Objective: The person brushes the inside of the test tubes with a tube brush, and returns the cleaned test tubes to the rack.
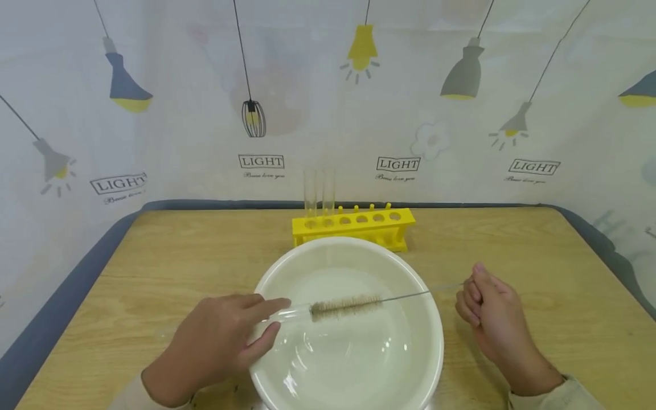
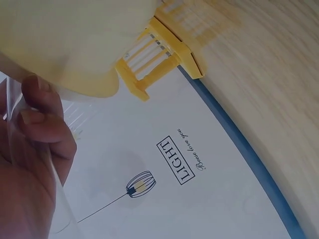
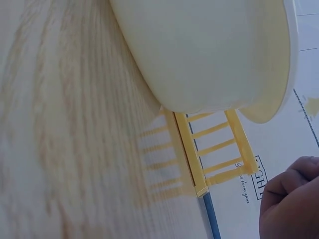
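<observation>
My left hand (image 1: 220, 336) grips a clear test tube (image 1: 293, 313) over the left side of a white basin (image 1: 435, 341); in the left wrist view fingers curl round the tube (image 2: 57, 191). A bristly test tube brush (image 1: 348, 306) lies in line with the tube, its tip at the tube's mouth and most bristles outside. Past the basin's right rim, my right hand (image 1: 494, 319) pinches the far end of the brush's thin wire handle. In the right wrist view only part of that hand (image 3: 294, 199) shows, and the brush is out of sight.
Behind the basin stands a yellow test tube rack (image 1: 353, 222) with two clear test tubes (image 1: 328, 193) upright in its left holes. The wooden table (image 1: 538, 273) ends at a printed cloth backdrop (image 1: 328, 102). Water appears to glint inside the basin.
</observation>
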Tool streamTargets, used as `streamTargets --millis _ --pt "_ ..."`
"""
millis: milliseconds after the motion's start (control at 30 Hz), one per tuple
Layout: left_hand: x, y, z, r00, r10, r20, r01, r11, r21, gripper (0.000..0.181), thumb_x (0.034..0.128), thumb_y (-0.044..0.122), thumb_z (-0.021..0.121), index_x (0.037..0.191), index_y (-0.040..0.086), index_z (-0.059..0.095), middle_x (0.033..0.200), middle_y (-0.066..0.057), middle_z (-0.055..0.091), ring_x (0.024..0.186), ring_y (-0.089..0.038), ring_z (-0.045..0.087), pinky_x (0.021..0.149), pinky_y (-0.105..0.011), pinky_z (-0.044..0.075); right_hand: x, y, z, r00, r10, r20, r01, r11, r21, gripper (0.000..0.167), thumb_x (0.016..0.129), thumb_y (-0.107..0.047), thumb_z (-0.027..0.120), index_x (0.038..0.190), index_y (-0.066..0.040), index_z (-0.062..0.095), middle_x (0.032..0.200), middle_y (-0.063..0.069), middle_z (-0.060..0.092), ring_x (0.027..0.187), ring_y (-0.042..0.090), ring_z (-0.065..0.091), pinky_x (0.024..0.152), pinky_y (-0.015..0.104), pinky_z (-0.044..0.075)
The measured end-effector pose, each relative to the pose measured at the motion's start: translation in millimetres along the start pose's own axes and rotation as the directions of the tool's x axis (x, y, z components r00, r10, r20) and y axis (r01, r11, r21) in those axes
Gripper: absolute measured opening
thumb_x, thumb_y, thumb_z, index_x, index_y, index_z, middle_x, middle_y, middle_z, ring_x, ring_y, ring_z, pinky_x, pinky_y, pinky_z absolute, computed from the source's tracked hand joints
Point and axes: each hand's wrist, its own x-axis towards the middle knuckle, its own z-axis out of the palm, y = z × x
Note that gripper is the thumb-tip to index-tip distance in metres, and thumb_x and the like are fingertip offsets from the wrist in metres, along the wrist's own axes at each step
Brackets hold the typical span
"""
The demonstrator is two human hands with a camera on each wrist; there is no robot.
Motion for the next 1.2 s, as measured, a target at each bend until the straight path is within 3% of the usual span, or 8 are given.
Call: streamTargets --millis 133,233,467,833,1033,1200 --pt "-2.0 1.6 -0.3 1.0 0.001 0.021 -0.001 1.0 -0.022 0.029 0.0834 0.028 0.071 0.112 0.025 0.074 0.071 0.013 0.061 0.054 0.005 0.034 0.047 -0.013 0.031 -3.0 2 0 1.0 0.026 -0.012 -0.026 1.0 -0.001 0.046 0.107 -0.042 0.038 0.07 -0.014 0.036 0.057 0.001 0.024 0.046 0.019 0.021 0.047 0.035 0.014" --pt "-2.6 2.0 -0.8 1.0 -0.004 0.028 0.004 1.0 -0.009 0.029 0.0837 0.029 0.071 0.113 0.025 0.074 0.073 0.012 0.063 0.054 0.004 0.037 0.046 -0.013 0.031 -3.7 2 0 1.0 0.028 -0.012 -0.028 1.0 -0.005 0.046 0.106 -0.042 0.038 0.07 -0.014 0.037 0.057 0.001 0.025 0.046 0.02 0.02 0.047 0.036 0.014" --pt "-3.9 2.9 -0.9 1.0 0.011 -0.009 -0.011 1.0 -0.003 0.028 0.0856 0.029 0.068 0.112 0.024 0.075 0.072 0.011 0.064 0.053 0.003 0.04 0.045 -0.014 0.032 -4.9 0 4 0.999 0.038 0.002 -0.038 0.999 -0.028 0.046 0.106 -0.043 0.039 0.07 -0.014 0.037 0.056 -0.002 0.029 0.048 0.022 0.021 0.047 0.035 0.016" --pt "-3.2 1.8 -1.6 1.0 -0.004 -0.012 0.004 1.0 -0.002 0.026 0.0895 0.029 0.065 0.113 0.023 0.074 0.07 0.01 0.062 0.053 0.001 0.038 0.045 -0.016 0.033 -5.7 -1 11 0.999 0.046 -0.004 -0.046 0.996 -0.073 0.046 0.108 -0.041 0.037 0.071 -0.013 0.035 0.057 -0.006 0.035 0.047 0.017 0.027 0.046 0.032 0.022" --pt "-5.2 2.7 1.4 1.0 0.006 -0.016 -0.006 1.0 -0.005 0.025 0.0933 0.031 0.062 0.115 0.023 0.073 0.071 0.01 0.062 0.053 0.001 0.039 0.045 -0.016 0.034 -10.2 1 12 0.992 0.104 0.071 -0.092 0.984 -0.151 0.047 0.109 -0.042 0.034 0.073 -0.012 0.036 0.059 -0.007 0.039 0.048 0.011 0.036 0.044 0.03 0.029" --pt "-3.9 2.0 0.8 1.0 0.006 -0.01 -0.006 1.0 0.018 0.027 0.0972 0.034 0.057 0.117 0.023 0.072 0.071 0.009 0.062 0.053 -0.001 0.043 0.045 -0.02 0.037 -10.1 2 15 0.991 0.079 0.109 -0.055 0.977 -0.207 0.047 0.109 -0.043 0.033 0.075 -0.01 0.036 0.06 -0.005 0.038 0.049 0.015 0.036 0.045 0.032 0.033"
